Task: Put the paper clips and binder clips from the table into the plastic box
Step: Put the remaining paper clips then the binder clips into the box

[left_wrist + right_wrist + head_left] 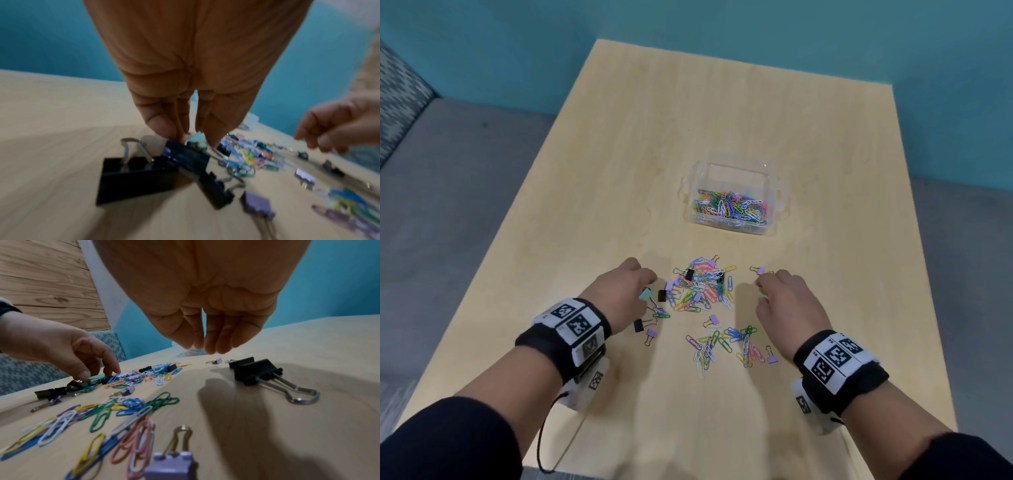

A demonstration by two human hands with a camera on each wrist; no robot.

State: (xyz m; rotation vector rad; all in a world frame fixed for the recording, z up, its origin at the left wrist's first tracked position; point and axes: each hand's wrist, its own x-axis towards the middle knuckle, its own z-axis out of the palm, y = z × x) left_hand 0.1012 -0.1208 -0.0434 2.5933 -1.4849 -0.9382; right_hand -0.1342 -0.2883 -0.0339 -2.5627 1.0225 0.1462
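Observation:
A clear plastic box [736, 171] stands mid-table and holds many coloured paper clips. Nearer me lie a heap of paper clips and small binder clips [702, 284] and a smaller scatter [719, 342]. My left hand [650, 287] is down at the heap's left edge. Its thumb and fingers [164, 128] pinch a teal binder clip [198, 141], with a dark clip [185, 154] right against it. My right hand [760, 291] hovers at the heap's right side, fingers loosely curled downward [216, 344] and holding nothing. A purple binder clip [761, 270] lies just beyond its fingertips.
A large black binder clip [255, 371] lies under my right hand, and another black one [135, 177] sits under my left wrist. Purple clips [772, 359] lie near the front. The wooden table [688, 120] ends at a teal wall, with grey floor on the left.

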